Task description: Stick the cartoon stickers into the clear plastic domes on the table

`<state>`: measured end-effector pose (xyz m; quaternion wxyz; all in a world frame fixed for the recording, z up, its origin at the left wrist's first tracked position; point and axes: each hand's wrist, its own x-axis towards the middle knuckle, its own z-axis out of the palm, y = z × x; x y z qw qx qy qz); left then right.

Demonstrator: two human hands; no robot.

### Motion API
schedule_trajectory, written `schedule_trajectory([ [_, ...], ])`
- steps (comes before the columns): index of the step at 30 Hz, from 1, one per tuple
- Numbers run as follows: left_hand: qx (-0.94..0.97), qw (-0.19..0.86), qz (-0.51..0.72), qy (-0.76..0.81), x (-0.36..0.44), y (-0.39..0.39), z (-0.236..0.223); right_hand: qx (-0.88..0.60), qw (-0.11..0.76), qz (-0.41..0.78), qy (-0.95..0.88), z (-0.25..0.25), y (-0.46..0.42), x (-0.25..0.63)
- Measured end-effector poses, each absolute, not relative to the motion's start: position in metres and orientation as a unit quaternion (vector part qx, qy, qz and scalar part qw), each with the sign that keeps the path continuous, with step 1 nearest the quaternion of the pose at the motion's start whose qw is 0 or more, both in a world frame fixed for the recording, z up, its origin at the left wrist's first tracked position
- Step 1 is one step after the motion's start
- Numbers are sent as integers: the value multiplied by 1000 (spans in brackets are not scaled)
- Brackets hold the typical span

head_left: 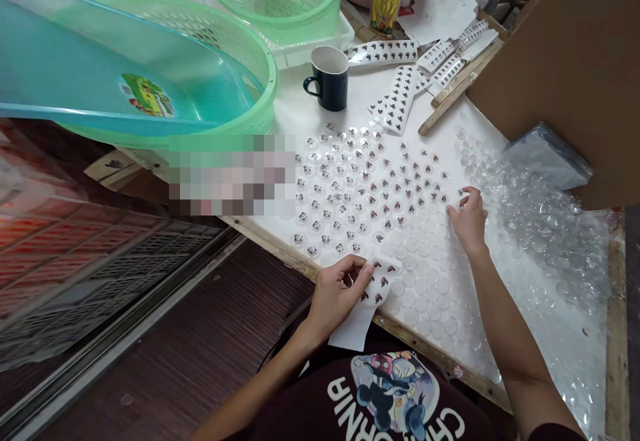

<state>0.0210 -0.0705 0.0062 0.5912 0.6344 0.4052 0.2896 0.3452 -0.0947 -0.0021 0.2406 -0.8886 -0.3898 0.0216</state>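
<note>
Through the head camera I am seeing a dark mug (330,84) standing on a white table (295,117), and I am taking every place from it. Well to the near side of the mug, the left hand (334,301) is pinching a sticker sheet (383,287) between thumb and fingers, the blank end hanging past the table's edge. To the mug's right and nearer me, the right hand (470,222) is holding its thumb and forefinger apart; a small dark sticker (461,193) is showing at the forefinger's tip, and I cannot tell whether it is clinging there or lying on a disc. Stickered discs (373,205) are lying just on the mug's near side, bare clear discs (423,285) farther from it, and a heap of clear pieces (540,207) well to its right. Sticker strips (400,97) are lying beside the mug on its right, a glass (387,1) is standing behind it, and green baskets (273,87) are sitting to its left and behind, a blue tub (175,74) leaning over the nearer one.
</note>
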Motion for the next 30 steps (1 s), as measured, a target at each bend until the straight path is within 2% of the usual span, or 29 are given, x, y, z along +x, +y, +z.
schedule_trajectory([
  [6, 638, 589, 291, 402, 21, -70, 5, -870, 304, 68, -382, -9, -99, 349],
  [14, 636, 591, 293, 401, 21, -70, 6, -862, 336, -31, -379, 6, -95, 337],
  [20, 640, 585, 288, 406, 20, -71, 7, -827, 393, 214, -341, 3, -89, 328],
  [25, 637, 589, 291, 405, 20, -71, 7, -840, 368, 212, -337, -3, -81, 327],
  [30, 636, 589, 295, 403, 20, -71, 6, -866, 281, 141, -390, -2, -76, 319],
])
